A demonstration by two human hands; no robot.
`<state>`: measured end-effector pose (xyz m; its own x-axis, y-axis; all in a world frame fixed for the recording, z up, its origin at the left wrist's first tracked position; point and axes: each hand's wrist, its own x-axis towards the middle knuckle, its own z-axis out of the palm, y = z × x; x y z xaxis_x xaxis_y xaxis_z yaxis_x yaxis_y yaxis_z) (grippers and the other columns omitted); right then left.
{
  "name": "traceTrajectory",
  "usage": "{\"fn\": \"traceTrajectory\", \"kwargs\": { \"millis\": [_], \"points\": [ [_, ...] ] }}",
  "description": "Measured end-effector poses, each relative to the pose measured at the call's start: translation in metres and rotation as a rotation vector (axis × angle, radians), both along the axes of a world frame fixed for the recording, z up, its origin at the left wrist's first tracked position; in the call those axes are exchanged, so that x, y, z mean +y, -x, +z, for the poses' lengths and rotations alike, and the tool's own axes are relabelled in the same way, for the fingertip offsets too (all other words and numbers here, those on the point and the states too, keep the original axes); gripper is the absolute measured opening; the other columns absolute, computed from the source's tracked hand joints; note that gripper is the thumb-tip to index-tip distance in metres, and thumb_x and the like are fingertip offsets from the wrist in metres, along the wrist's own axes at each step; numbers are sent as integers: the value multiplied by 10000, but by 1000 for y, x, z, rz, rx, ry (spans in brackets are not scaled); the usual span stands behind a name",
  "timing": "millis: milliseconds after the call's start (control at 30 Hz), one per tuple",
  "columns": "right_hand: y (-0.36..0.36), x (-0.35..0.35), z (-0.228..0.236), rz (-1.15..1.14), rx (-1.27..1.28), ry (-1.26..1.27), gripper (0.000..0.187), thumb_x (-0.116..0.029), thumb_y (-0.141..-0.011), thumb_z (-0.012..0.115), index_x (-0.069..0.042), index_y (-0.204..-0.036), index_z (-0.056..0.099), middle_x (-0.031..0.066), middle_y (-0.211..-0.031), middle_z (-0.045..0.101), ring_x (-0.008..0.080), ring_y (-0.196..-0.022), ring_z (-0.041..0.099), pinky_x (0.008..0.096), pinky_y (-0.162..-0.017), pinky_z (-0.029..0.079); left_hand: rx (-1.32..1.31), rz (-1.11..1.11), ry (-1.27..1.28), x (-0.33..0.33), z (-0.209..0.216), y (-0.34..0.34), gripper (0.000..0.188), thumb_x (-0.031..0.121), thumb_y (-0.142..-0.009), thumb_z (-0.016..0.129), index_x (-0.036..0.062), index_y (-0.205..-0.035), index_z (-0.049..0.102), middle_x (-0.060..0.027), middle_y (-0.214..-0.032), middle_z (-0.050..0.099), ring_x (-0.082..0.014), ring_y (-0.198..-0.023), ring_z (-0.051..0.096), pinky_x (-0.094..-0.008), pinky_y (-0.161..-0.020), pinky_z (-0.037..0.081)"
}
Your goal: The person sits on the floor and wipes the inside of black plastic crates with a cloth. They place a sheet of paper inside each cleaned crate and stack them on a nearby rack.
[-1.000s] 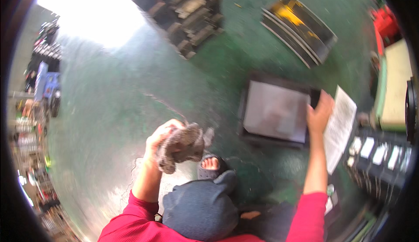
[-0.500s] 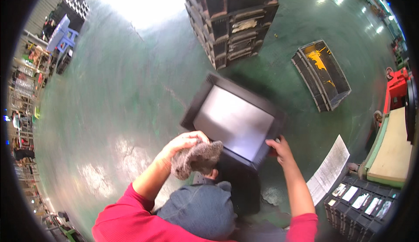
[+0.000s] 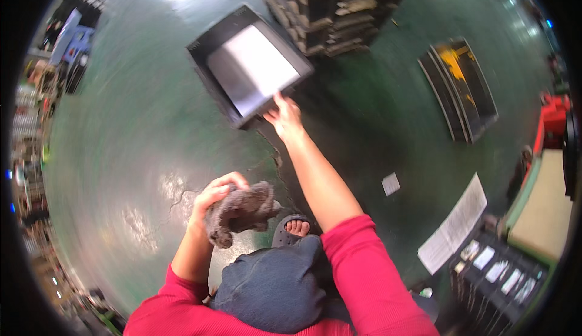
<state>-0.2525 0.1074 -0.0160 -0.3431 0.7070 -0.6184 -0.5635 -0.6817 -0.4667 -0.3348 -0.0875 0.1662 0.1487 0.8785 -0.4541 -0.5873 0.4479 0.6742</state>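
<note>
My right hand (image 3: 285, 116) reaches far forward and grips the near wall of a black plastic crate (image 3: 221, 96), thumb on the rim and fingers outside. The crate is tilted, and a pale, shiny sheet (image 3: 254, 63) covers its bottom. My left hand (image 3: 215, 193) is closed round a bunched grey-brown rag (image 3: 242, 210), held close to my body above my knee. The rag and the crate are well apart.
A tall stack of dirty black crates (image 3: 339, 9) stands just beyond the held crate. Right of it, a crate with yellow stains (image 3: 454, 87) lies on the green floor. A printed paper sheet (image 3: 451, 227), a labelled black crate (image 3: 497, 275) and a small white card (image 3: 391, 184) are at right.
The crate has swung forward and left, away from my body, with my right hand on it. My left hand has drawn off from it, lower and leftward, with the rag.
</note>
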Motion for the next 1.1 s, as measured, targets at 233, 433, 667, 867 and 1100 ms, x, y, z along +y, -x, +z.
{"fn": "traceTrajectory", "kwargs": {
  "millis": [233,433,667,867,1100],
  "points": [
    [-197,11,22,494,-262,-190,523,-290,-861,616,18,-1242,435,193,-1147,549,276,-1069,568,377,-889,482,-10,65,-2,8,-33,-18,317,316,-822,495,21,-935,482,-135,-858,623,-215,-743,615,-308,-659,499],
    [-546,-135,133,290,-943,-129,347,-237,-883,553,-46,-1171,531,119,-1042,625,210,-942,629,298,-799,510,667,-47,-132,6,-24,-69,216,167,-890,413,7,-845,552,-18,-724,478,-100,-622,455,-226,-572,384],
    [-712,-559,207,-590,-1184,416,273,-205,-871,555,-132,-1133,559,21,-984,632,126,-831,629,283,-725,502,648,-178,-202,11,38,-150,219,145,-886,520,-36,-994,581,-24,-836,525,-117,-704,502,-252,-635,417],
    [-675,-646,73,232,-1770,765,466,-136,-752,671,-181,-1194,531,136,-1161,572,302,-1068,549,376,-910,447,1725,-771,-874,38,60,-204,320,148,-813,637,-57,-1042,548,-77,-903,623,-149,-809,578,-267,-738,477],
    [-720,-599,14,405,-1858,505,752,-169,-734,717,-280,-1361,315,105,-1099,499,282,-1041,543,414,-855,473,1618,-758,-1026,33,133,-291,455,201,-865,582,-43,-1230,462,-131,-1185,539,-209,-1050,535,-323,-899,445]
  ]
}}
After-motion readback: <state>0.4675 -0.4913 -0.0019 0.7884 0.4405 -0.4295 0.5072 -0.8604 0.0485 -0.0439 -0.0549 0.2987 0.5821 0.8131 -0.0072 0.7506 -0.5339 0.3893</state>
